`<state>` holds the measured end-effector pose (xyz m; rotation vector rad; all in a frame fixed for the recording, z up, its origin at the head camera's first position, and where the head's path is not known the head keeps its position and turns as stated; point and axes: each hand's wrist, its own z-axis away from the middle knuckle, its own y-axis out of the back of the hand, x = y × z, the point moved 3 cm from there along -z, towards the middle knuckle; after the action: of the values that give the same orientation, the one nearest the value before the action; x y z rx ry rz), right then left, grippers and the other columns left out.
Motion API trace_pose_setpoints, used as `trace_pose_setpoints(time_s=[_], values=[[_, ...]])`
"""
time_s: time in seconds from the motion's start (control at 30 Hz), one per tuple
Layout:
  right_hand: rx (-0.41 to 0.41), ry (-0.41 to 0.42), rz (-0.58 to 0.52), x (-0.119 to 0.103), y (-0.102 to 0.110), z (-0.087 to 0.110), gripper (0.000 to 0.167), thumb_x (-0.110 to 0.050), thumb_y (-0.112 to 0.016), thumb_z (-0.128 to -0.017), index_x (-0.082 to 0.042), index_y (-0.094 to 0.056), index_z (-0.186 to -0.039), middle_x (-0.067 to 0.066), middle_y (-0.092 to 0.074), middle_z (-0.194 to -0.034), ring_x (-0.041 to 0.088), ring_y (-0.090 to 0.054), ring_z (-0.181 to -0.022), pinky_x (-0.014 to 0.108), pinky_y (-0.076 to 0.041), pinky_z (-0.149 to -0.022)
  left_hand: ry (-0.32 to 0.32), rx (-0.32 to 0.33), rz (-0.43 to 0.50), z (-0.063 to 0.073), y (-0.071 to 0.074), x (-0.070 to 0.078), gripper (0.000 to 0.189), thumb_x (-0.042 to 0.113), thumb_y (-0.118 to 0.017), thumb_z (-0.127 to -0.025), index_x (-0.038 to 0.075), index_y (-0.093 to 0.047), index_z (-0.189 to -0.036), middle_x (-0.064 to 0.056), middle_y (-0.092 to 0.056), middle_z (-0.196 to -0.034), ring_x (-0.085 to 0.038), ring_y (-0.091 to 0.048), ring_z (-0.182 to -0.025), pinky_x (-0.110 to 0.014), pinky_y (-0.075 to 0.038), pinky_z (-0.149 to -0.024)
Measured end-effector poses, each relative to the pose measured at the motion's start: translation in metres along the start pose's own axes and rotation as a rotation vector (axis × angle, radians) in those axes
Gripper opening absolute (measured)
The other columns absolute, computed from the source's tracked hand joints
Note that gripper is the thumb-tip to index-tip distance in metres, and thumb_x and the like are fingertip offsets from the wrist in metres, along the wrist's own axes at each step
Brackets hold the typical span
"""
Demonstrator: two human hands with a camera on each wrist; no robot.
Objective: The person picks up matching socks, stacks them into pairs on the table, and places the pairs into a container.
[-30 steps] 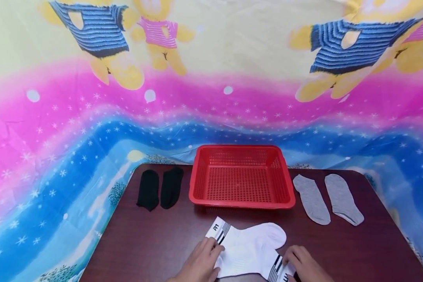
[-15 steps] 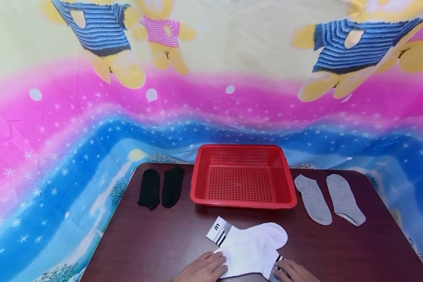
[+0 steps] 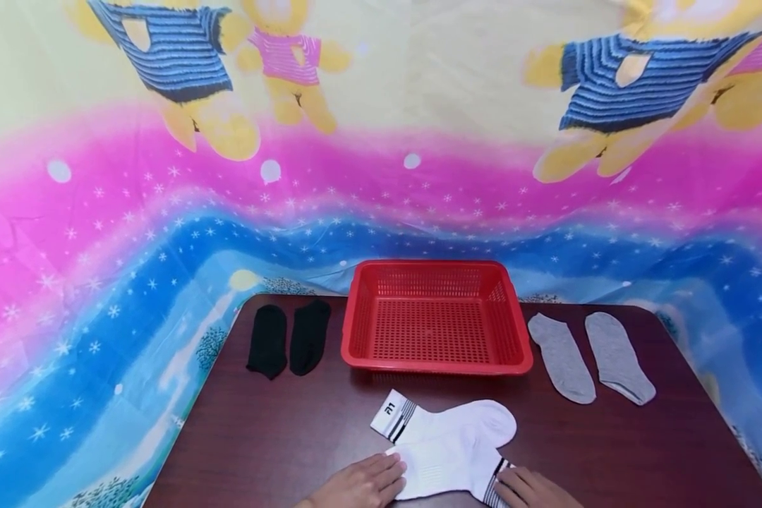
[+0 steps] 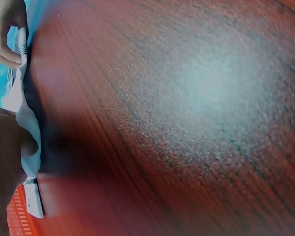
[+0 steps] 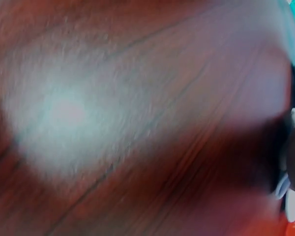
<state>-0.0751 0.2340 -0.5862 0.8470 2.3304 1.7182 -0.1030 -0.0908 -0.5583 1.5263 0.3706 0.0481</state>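
Resting left hand (image 3: 358, 483): its fingers lay together on the plain end of the front white sock (image 3: 434, 469); whether the thumb pinched it could not be told.
Right hand (image 3: 536, 490): its fingers lay over that sock's striped cuff; a grip could not be confirmed.
Long axis: the front white sock ran sideways on the table (image 3: 260, 437) from hand to hand, its cuff angled toward the person.
Back white sock (image 3: 482, 420): lay partly beneath, its cuff pointing left, nearer the left hand.
Red basket (image 3: 434, 368): stood beyond, between black socks (image 3: 269, 342) and grey socks (image 3: 561, 360).
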Motion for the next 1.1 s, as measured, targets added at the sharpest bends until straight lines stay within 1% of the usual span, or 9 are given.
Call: trace_pose_setpoints(time_s=[0.13,0.27,0.4,0.57,0.7,0.77,0.9,1.0,1.1], values=[[0.107,0.009,0.011,0.003,0.006,0.005,0.039,-0.045,-0.041,-0.109,-0.018,-0.069,-0.113,-0.005,-0.069,-0.110,0.005,-0.058,-0.106,0.014,-0.045,-0.098,-0.013,0.039,-0.007,0.003,0.002,-0.002,0.037,0.032,-0.043,-0.109,0.018,-0.066,-0.134,0.003,-0.068,-0.135,-0.008,-0.062,-0.128,-0.024,-0.048,-0.109],[0.277,-0.003,-0.023,0.012,0.022,0.001,0.045,-0.041,-0.038,-0.111,-0.011,-0.071,-0.120,0.004,-0.074,-0.117,0.008,-0.055,-0.129,0.017,-0.025,-0.122,-0.008,0.278,-0.119,0.009,0.010,-0.005,0.033,0.020,-0.043,-0.109,0.012,-0.071,-0.125,-0.003,-0.073,-0.126,-0.011,-0.067,-0.121,-0.026,-0.052,-0.103],[0.411,-0.068,-0.105,0.028,0.046,-0.013,0.042,-0.028,-0.040,-0.112,-0.006,-0.075,-0.118,0.009,-0.075,-0.115,0.012,-0.064,-0.120,0.017,-0.033,-0.118,0.032,0.580,-0.138,0.011,0.028,-0.016,0.036,0.007,-0.039,-0.109,0.005,-0.074,-0.118,-0.011,-0.075,-0.119,-0.017,-0.072,-0.113,-0.030,-0.057,-0.095],[0.378,-0.243,-0.266,0.042,0.079,-0.028,0.040,-0.030,-0.039,-0.111,-0.012,-0.074,-0.120,-0.003,-0.074,-0.115,0.004,-0.065,-0.105,0.008,-0.044,-0.101,0.136,0.780,0.127,0.011,0.055,-0.028,0.029,0.007,-0.047,-0.107,0.000,-0.072,-0.120,-0.014,-0.075,-0.119,-0.021,-0.074,-0.109,-0.030,-0.059,-0.090],[0.338,-0.388,-0.401,0.049,0.096,-0.033,0.039,-0.037,-0.039,-0.108,-0.017,-0.070,-0.119,-0.011,-0.069,-0.111,-0.005,-0.058,-0.101,0.004,-0.043,-0.091,0.238,0.795,0.393,0.011,0.068,-0.030,0.025,0.002,-0.061,-0.100,0.003,-0.071,-0.122,-0.009,-0.076,-0.116,-0.017,-0.074,-0.106,-0.025,-0.058,-0.092],[0.314,-0.490,-0.462,0.052,0.100,-0.034,0.019,-0.026,-0.056,-0.105,-0.018,-0.070,-0.115,-0.013,-0.069,-0.105,-0.007,-0.057,-0.093,0.004,-0.045,-0.082,0.309,0.758,0.530,0.009,0.070,-0.031,0.030,-0.003,-0.065,-0.095,0.007,-0.071,-0.122,-0.005,-0.076,-0.114,-0.013,-0.074,-0.103,-0.023,-0.057,-0.091],[0.166,-0.848,-0.716,0.058,0.094,-0.033,0.025,-0.007,-0.077,-0.089,-0.016,-0.069,-0.111,-0.013,-0.071,-0.095,-0.007,-0.056,-0.078,0.014,-0.047,-0.063,0.536,0.644,0.940,0.006,0.064,-0.033,0.024,0.002,-0.068,-0.095,0.011,-0.072,-0.117,-0.003,-0.077,-0.109,-0.004,-0.071,-0.099,-0.018,-0.058,-0.083],[0.039,-1.083,-0.968,0.063,0.085,-0.029,0.027,-0.011,-0.075,-0.092,-0.005,-0.067,-0.116,-0.003,-0.076,-0.099,-0.004,-0.062,-0.079,0.021,-0.053,-0.064,0.715,0.553,1.284,0.003,0.054,-0.033,0.020,0.010,-0.067,-0.098,0.003,-0.073,-0.116,-0.012,-0.077,-0.107,-0.001,-0.070,-0.094,-0.017,-0.057,-0.078],[-0.067,-1.183,-1.171,0.067,0.077,-0.024,0.035,-0.018,-0.070,-0.097,0.005,-0.063,-0.123,0.008,-0.077,-0.106,-0.001,-0.067,-0.085,0.024,-0.056,-0.071,0.848,0.517,1.545,0.001,0.042,-0.033,0.024,0.008,-0.069,-0.096,-0.007,-0.070,-0.115,-0.023,-0.075,-0.106,0.000,-0.070,-0.087,-0.016,-0.056,-0.076]])
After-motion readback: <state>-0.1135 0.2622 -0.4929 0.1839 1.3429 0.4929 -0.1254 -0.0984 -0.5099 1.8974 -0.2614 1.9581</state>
